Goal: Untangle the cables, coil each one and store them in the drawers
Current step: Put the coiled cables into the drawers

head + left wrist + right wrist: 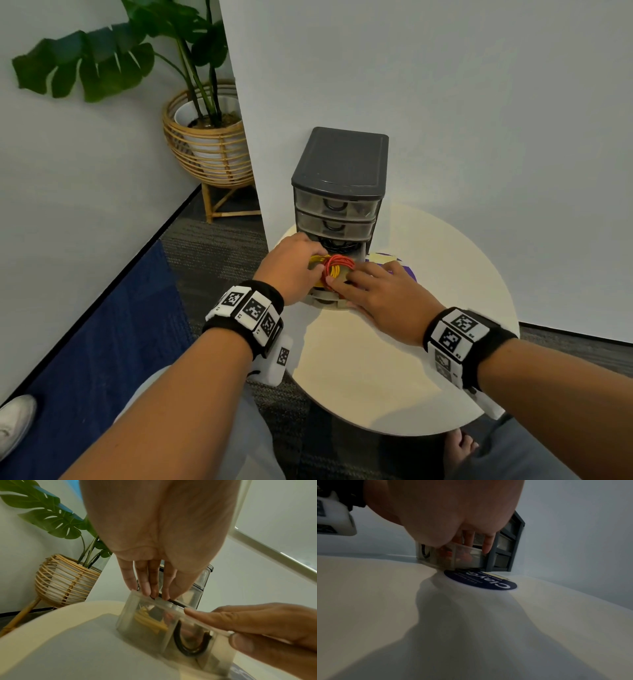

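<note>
A small drawer unit (339, 164) with a dark grey top stands at the back of a round cream table (376, 370). Its bottom translucent drawer (145, 623) is pulled out. Inside lie a red coiled cable (339, 263) and a yellow one (150, 622). My left hand (317, 270) is at the drawer's left side, its straight fingers (145, 586) touching the rim. My right hand (337, 279) lies over the drawer from the right, fingers straight on the cables and front rim (214, 616). Something black shows in the level above (337, 245).
The two upper drawers (337, 207) are closed. A purple round sticker (481, 580) lies on the table right of the unit. A potted plant in a rattan basket (209, 144) stands on the floor behind a white wall panel. A white shoe (13, 421) is at lower left.
</note>
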Motion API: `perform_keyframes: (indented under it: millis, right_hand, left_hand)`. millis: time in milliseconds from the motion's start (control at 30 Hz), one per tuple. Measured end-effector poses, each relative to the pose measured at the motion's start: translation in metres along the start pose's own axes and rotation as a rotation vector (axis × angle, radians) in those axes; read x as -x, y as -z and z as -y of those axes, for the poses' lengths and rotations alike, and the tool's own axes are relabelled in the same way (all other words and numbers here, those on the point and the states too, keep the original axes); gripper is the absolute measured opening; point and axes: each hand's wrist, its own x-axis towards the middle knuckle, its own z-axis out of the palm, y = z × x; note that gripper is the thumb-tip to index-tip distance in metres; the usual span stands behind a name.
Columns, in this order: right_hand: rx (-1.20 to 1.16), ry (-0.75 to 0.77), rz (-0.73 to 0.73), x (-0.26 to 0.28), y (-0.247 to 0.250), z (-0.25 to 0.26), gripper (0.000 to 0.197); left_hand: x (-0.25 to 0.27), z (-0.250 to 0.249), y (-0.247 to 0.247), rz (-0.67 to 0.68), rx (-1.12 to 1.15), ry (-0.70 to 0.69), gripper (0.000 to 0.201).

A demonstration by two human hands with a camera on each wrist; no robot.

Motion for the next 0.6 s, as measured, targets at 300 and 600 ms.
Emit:
perform_keyframes:
  millis: [300,600]
  right_hand:
    - [0.128,-0.147,-0.016,-0.019,0.006,-0.015,0.074]
    - [0.135,-0.225,0.051,-0.04,0.011,-0.023,0.082]
  left_hand:
    - [-0.002,0.004,0.007,-0.184,0.157,0.042,0.024]
    - [-0.007,0.005,0.007,-0.222,0.197,0.066,0.023]
